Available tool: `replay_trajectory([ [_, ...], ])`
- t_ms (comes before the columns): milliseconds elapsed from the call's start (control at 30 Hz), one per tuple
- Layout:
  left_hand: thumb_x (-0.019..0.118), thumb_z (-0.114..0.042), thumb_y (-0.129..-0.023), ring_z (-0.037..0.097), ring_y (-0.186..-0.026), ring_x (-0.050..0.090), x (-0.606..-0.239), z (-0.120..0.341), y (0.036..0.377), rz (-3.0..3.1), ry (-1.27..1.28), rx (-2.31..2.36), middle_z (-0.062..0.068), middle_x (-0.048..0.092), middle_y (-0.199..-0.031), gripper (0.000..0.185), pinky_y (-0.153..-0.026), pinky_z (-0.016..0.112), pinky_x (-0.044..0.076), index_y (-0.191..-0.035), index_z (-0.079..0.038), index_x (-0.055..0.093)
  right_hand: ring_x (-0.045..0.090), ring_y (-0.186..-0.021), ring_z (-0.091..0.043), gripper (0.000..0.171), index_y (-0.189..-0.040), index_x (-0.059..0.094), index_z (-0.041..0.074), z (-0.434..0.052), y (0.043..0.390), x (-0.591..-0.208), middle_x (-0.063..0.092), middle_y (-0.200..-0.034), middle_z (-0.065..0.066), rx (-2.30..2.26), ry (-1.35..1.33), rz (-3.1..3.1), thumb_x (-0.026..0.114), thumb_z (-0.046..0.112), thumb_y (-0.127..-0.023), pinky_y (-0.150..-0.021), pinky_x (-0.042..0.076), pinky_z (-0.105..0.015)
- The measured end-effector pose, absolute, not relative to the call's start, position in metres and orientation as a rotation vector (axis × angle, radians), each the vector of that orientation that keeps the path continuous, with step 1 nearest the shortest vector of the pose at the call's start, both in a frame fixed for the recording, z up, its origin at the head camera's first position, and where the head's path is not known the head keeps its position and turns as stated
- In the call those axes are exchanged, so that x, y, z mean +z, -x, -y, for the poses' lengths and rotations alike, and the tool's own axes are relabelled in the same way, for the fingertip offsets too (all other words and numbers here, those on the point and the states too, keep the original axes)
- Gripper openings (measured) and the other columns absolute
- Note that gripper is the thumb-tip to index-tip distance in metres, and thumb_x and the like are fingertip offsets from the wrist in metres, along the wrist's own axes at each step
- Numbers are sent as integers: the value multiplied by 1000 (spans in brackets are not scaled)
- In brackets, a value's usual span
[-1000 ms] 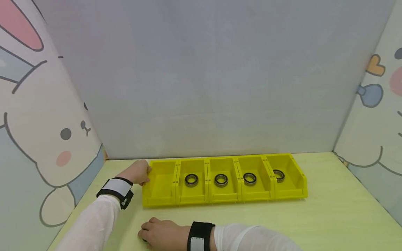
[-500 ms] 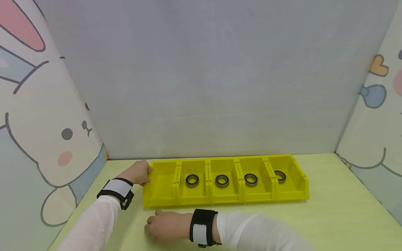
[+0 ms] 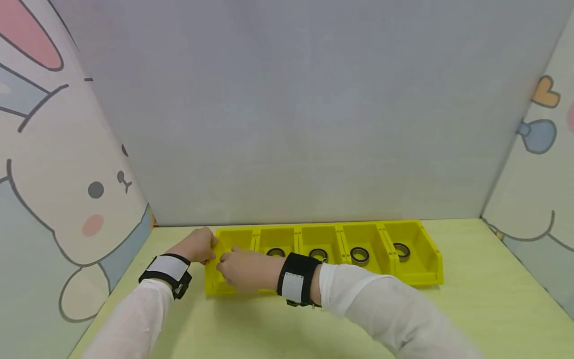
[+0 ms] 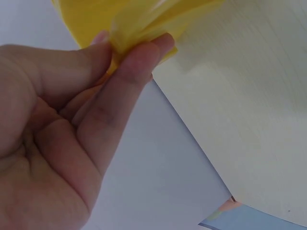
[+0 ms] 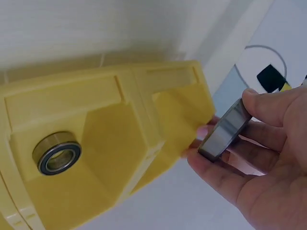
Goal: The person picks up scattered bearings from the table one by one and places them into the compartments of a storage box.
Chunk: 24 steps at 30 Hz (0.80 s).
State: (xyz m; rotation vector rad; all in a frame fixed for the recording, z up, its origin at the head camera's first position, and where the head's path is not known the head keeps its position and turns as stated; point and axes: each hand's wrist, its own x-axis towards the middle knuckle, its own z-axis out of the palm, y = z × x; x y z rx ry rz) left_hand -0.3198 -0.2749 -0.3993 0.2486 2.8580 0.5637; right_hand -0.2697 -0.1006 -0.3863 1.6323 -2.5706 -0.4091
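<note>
A row of yellow bins [image 3: 421, 273] stands on the pale green table. The leftmost bin [image 5: 165, 115] has no bearing in it, and each of the others holds one black-and-steel bearing [image 3: 360, 256]. My left hand [image 3: 207, 249] pinches the left end wall of the row [image 4: 139, 24] between thumb and fingers [image 4: 144, 62]. Over the leftmost bin hovers my right hand [image 3: 225, 268], which pinches a loose bearing [image 5: 224, 130] on edge between thumb and fingers. The neighbouring bin's bearing [image 5: 57, 153] lies flat on its floor.
A grey panel [image 3: 287, 124] closes the back just behind the bins. Cartoon-printed panels stand at the left [image 3: 67, 199] and right [image 3: 538, 174]. Bare table [image 3: 471, 309] stretches in front of and to the right of the bins.
My right hand has risen from the table's front edge and moved back over the leftmost bin, carrying the bearing. The left hand has stayed on the bin's end.
</note>
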Motion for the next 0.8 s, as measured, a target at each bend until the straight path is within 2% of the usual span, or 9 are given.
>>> replay_trajectory([
  [100, 65, 8, -81, 13, -53, 50, -399, 274, 321, -2864, -234, 538, -1, 31, -60, 40, -52, 22, 48, -62, -10, 35, 52, -86, -10, 23, -114, 61, 13, 99, 284, -385, 61, -105, 2, -285, -1531, 2698, 56, 26, -95, -83, 38, -24],
  [333, 66, 7, -81, 12, -52, 49, -397, 274, 319, -2861, -221, 531, -2, 27, -58, 44, -51, 22, 48, -61, -11, 31, 56, -91, -12, 27, -116, 62, 11, 103, 306, -403, 62, -107, 0, -218, -1372, 2734, 58, 26, -94, -89, 39, -26],
  [533, 65, 7, -81, 13, -54, 51, -395, 275, 317, -2861, -212, 539, -1, 33, -59, 32, -53, 23, 49, -63, -8, 44, 53, -85, -11, 23, -110, 64, 12, 117, 314, -413, 61, -100, 2, -257, -1350, 2624, 59, 27, -93, -81, 37, -24],
  [667, 65, 7, -80, 13, -53, 49, -396, 276, 317, -2857, -213, 552, -1, 34, -58, 32, -52, 23, 47, -62, -8, 43, 51, -83, -13, 22, -108, 64, 14, 125, 313, -417, 62, -100, 1, -252, -1336, 2647, 59, 28, -93, -78, 37, -24],
  [800, 65, 7, -81, 14, -56, 50, -398, 275, 319, -2843, -203, 569, 2, 40, -61, 17, -54, 23, 48, -72, -4, 54, 49, -81, -14, 19, -105, 66, 15, 130, 314, -427, 62, -99, 1, -259, -1324, 2683, 56, 28, -95, -78, 38, -23],
])
